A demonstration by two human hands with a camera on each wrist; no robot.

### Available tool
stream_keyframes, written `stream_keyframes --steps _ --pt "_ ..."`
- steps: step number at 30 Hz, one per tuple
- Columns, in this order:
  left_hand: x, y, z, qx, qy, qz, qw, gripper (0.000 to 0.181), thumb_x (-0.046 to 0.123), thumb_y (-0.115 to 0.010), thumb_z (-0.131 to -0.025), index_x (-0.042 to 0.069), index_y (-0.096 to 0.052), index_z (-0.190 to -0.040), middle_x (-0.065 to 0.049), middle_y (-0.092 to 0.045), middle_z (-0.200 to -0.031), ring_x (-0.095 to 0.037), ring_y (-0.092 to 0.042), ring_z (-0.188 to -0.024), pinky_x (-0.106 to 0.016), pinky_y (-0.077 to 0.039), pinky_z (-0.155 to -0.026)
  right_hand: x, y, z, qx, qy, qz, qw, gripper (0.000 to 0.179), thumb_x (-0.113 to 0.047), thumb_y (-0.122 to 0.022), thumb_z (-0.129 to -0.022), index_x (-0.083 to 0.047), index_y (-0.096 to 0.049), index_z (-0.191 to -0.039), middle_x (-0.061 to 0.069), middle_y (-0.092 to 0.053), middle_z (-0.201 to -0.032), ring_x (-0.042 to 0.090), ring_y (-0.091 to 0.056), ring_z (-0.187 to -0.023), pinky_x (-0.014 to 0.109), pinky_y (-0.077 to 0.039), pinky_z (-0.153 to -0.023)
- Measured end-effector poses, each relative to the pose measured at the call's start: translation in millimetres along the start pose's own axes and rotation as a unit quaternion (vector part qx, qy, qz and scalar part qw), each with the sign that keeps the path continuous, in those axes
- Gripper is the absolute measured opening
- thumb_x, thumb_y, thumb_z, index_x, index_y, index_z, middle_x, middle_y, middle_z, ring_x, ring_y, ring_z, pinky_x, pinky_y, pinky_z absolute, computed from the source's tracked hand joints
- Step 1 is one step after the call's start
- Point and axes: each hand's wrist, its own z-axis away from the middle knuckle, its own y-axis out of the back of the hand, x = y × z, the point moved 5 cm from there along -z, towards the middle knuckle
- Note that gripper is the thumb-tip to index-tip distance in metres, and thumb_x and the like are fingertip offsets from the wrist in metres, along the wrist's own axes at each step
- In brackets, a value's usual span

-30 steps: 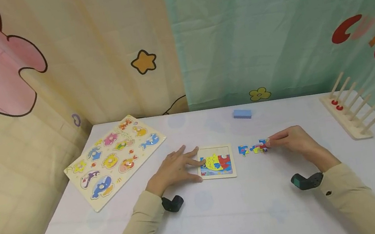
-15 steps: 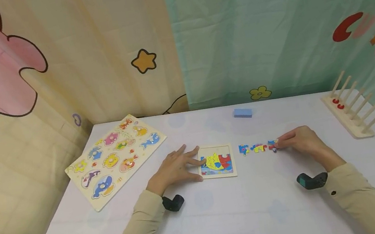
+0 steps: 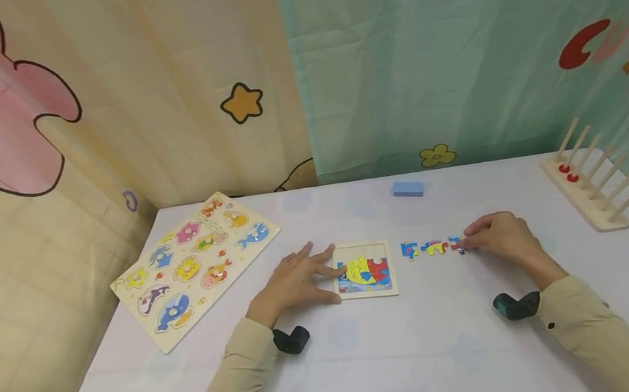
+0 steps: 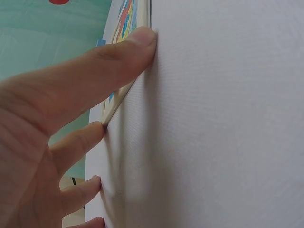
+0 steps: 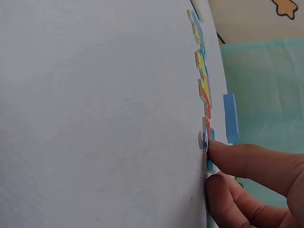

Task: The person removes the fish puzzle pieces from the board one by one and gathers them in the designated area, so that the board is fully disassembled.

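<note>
A square wooden jigsaw tray (image 3: 358,246) lies at mid-table in the head view, its lower part filled with a yellow and red fish picture. My left hand (image 3: 298,282) rests at the tray's left side with fingers spread; in the left wrist view its thumb (image 4: 142,40) presses the tray's edge. To the right of the tray lie a blue puzzle piece (image 3: 409,250) and a yellow-and-red puzzle piece (image 3: 434,248) in a row. At the row's right end, my right hand (image 3: 501,239) pinches a red and blue puzzle piece (image 5: 205,137), partly covered by the fingers.
A large wooden sea-animal puzzle board (image 3: 196,265) lies at the left. At the back sits a blue block (image 3: 408,189). On the right stands a pegged wooden rack (image 3: 586,195) with red beads. Curtains close off the table's back and sides.
My right hand has moved slightly right with the red and blue puzzle piece, leaving a gap beside the yellow-and-red one. My left hand and the tray have stayed put.
</note>
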Motion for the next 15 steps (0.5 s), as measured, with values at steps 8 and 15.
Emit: stream_keyframes --steps 8,15 --pt "-1.0 -1.2 0.9 0.005 -0.001 -0.004 1.0 0.056 0.047 -0.081 -0.076 0.034 -0.066 -0.128 0.007 -0.034 -0.157 -0.032 -0.011 -0.15 -0.057 -0.015 -0.117 0.2 -0.7 -0.9 -0.022 0.008 -0.01 0.9997 0.032 -0.027 -0.073 -0.088 -0.001 -0.07 -0.106 0.012 -0.067 -0.097 0.031 -0.052 -0.095 0.033 -0.04 -0.07" --pt "-0.6 -0.8 0.0 0.004 -0.001 -0.002 1.0 0.057 0.048 -0.081 -0.076 0.034 -0.065 -0.129 0.007 -0.033 -0.157 -0.032 -0.01 -0.15 -0.056 -0.014 -0.117 -3.2 3.1 0.2 -0.031 0.017 -0.002 0.9994 0.036 -0.029 -0.06 -0.095 0.001 -0.068 -0.113 0.016 -0.069 -0.102 0.032 -0.053 -0.097 0.035 -0.045 -0.072"
